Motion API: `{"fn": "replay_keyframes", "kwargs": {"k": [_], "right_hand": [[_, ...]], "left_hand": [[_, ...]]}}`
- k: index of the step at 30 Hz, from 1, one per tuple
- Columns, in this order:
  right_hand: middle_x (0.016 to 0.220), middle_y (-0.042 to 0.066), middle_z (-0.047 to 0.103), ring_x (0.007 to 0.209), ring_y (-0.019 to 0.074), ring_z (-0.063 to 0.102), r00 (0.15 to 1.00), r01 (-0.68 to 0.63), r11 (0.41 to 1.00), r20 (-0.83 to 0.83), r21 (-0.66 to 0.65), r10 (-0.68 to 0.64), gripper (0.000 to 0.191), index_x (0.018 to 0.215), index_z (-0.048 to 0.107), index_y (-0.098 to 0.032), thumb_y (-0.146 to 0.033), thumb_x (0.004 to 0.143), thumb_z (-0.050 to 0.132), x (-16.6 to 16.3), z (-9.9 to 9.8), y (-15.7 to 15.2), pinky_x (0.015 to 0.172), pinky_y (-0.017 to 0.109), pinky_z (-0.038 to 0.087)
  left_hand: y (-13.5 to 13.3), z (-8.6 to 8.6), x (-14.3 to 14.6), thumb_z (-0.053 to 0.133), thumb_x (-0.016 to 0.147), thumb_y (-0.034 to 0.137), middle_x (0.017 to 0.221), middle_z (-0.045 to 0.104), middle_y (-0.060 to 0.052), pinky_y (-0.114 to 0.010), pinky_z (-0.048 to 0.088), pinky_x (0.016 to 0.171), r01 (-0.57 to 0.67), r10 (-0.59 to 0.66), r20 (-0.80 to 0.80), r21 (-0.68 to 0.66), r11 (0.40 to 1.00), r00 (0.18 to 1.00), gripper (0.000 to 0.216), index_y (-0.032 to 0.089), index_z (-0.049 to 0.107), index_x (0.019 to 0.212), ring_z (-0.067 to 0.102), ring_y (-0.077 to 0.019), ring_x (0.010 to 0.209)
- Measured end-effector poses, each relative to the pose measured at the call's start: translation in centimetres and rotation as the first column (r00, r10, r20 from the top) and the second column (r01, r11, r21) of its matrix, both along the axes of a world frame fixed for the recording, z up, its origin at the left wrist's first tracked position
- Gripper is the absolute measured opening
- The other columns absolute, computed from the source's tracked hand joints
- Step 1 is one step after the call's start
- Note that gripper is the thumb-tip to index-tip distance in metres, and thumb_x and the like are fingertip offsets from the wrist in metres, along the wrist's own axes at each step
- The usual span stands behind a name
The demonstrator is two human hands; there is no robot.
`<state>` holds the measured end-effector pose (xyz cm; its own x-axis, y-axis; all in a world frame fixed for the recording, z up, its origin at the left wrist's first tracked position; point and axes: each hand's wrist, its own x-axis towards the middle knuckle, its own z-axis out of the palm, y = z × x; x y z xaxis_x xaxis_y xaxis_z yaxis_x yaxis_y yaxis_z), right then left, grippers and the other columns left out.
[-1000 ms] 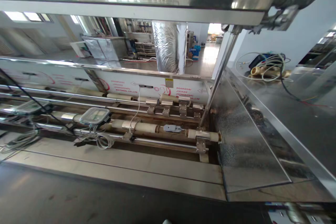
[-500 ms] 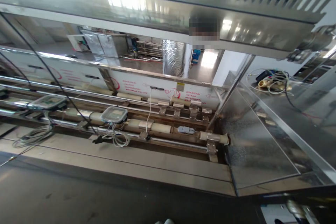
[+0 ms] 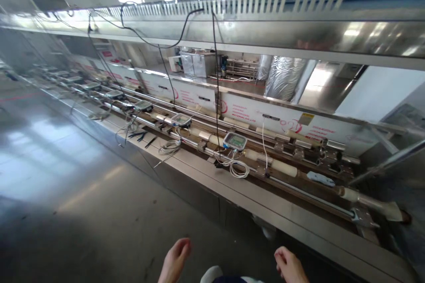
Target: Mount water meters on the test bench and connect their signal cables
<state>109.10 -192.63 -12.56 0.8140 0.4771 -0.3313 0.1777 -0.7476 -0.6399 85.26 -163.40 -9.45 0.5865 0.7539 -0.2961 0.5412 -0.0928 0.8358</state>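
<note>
My left hand (image 3: pixel 175 260) is low in the view, above the grey floor, with its fingers curled in and nothing seen in it. To its right, my right hand (image 3: pixel 289 265) hangs at about the same height, also loosely closed, with no object showing. Both are apart from the long metal bench (image 3: pixel 206 174). The nearest meter with a clear cover (image 3: pixel 235 141) sits on the pipe line beyond them, and a coil of white cable (image 3: pixel 239 169) lies below it. Further right, a grey elongated device (image 3: pixel 320 179) rests along the pipe.
An overhead metal trunking (image 3: pixel 259 31) with a slotted upper edge runs across the bench, and black cables (image 3: pixel 217 79) hang from it. Several more meters continue along the pipes to the left. A white panel with red print (image 3: pixel 245 110) stands behind the pipes.
The view has swung left and up, so the bench now sits further right and more of its left length shows. Both my hands have come into view at the bottom.
</note>
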Motion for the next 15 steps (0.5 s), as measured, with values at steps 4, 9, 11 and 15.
{"fn": "replay_keyframes", "kwargs": {"k": [4, 9, 11, 15], "right_hand": [[0.055, -0.001, 0.062, 0.052, 0.0149, 0.060, 0.981, -0.145, 0.989, 0.134, 0.028, 0.140, 0.021, 0.072, 0.058, -0.022, -0.032, 0.079, 0.041, 0.3, 1.4, 4.6, 0.051, 0.022, 0.042], [0.065, 0.002, 0.065, 0.062, 0.0165, 0.062, 0.927, -0.309, 0.950, 0.234, 0.036, 0.293, 0.024, 0.077, 0.058, -0.021, -0.026, 0.083, 0.035, 2.7, 3.7, 10.4, 0.060, 0.025, 0.043], [0.068, 0.002, 0.067, 0.065, 0.0162, 0.064, 0.903, -0.358, 0.933, 0.270, 0.038, 0.336, 0.024, 0.078, 0.059, -0.021, -0.023, 0.084, 0.036, 4.3, 5.1, 13.6, 0.063, 0.024, 0.043], [0.083, 0.007, 0.069, 0.077, 0.0165, 0.065, 0.762, -0.527, 0.850, 0.448, 0.009, 0.468, 0.028, 0.088, 0.064, -0.018, -0.016, 0.085, 0.036, 7.6, 7.7, 21.2, 0.072, 0.023, 0.046]], "left_hand": [[1.3, 2.5, 3.0, 0.050, 0.086, 0.048, 0.087, 0.062, -0.005, -0.032, 0.050, 0.071, 0.015, -0.015, 0.007, 0.056, 0.998, 1.000, 0.035, 0.014, 0.060, 0.092, 0.060, -0.0162, 0.076], [2.5, 2.5, 7.1, 0.048, 0.085, 0.037, 0.084, 0.064, -0.004, -0.026, 0.046, 0.069, 0.098, -0.108, 0.111, 0.091, 0.991, 0.988, 0.026, 0.016, 0.062, 0.090, 0.059, -0.0156, 0.076], [2.7, 2.5, 8.2, 0.044, 0.083, 0.032, 0.081, 0.064, -0.003, -0.024, 0.044, 0.067, 0.130, -0.141, 0.122, 0.098, 0.987, 0.982, 0.024, 0.016, 0.062, 0.088, 0.058, -0.0155, 0.075], [2.6, 3.2, 10.0, 0.042, 0.080, 0.026, 0.077, 0.063, -0.002, -0.023, 0.041, 0.066, 0.078, -0.086, 0.085, 0.093, 0.993, 0.993, 0.022, 0.016, 0.060, 0.087, 0.056, -0.0148, 0.071]]}}
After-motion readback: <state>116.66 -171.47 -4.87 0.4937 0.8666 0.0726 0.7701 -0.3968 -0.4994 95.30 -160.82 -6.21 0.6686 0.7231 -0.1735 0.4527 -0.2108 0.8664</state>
